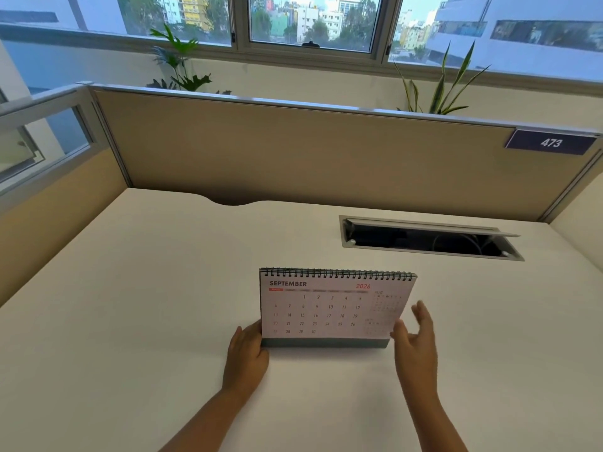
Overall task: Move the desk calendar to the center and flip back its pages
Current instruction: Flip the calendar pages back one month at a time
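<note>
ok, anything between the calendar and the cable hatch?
Nothing: in the head view only bare desk lies between the calendar and the cable hatch.

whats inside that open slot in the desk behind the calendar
Inside the cable slot, under its raised lid, pale cable loops show faintly against a dark interior. What lies deeper or under the lid is hidden. The calendar stands nearer, apart from it.

Right hand (416, 334) blurred, its contact with the desk calendar (332, 308) undeterminable, small side-month grids illegible, both forearms cut off by the bottom edge.
</note>
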`<state>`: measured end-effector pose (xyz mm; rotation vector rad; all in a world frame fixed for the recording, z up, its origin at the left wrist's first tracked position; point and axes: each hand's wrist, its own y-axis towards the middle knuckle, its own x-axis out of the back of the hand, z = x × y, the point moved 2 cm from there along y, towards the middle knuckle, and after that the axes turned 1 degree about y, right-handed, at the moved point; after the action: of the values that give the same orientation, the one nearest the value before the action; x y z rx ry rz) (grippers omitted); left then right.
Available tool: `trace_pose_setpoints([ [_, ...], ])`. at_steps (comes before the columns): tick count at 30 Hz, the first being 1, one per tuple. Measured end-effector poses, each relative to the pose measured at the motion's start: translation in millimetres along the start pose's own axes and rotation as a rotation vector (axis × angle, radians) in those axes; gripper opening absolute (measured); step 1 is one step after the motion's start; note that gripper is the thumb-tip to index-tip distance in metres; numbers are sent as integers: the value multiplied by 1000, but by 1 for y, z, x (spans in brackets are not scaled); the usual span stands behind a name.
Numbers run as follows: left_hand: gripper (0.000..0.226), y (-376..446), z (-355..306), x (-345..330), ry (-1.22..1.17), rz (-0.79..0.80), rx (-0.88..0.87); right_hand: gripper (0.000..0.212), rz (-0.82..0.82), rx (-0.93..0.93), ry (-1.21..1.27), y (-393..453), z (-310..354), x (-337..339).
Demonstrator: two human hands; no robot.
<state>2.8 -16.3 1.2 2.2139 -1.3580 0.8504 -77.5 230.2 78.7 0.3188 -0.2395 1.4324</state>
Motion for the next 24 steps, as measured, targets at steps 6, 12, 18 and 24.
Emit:
trace_pose_setpoints([
  [6, 56, 0, 1, -1, -6, -2, 14, 55, 14, -63, -99, -35, -52, -18],
  [12, 56, 0, -1, 2, 13, 5, -3, 57, 87, -26, -131, -36, -59, -20],
  [18, 53, -1, 0, 1, 23, -2, 5, 54, 127, -98, -203, -30, -60, -21],
  [24, 55, -2, -2, 1, 13, -10, 37, 53, 122, -111, -167, -34, -58, -19],
])
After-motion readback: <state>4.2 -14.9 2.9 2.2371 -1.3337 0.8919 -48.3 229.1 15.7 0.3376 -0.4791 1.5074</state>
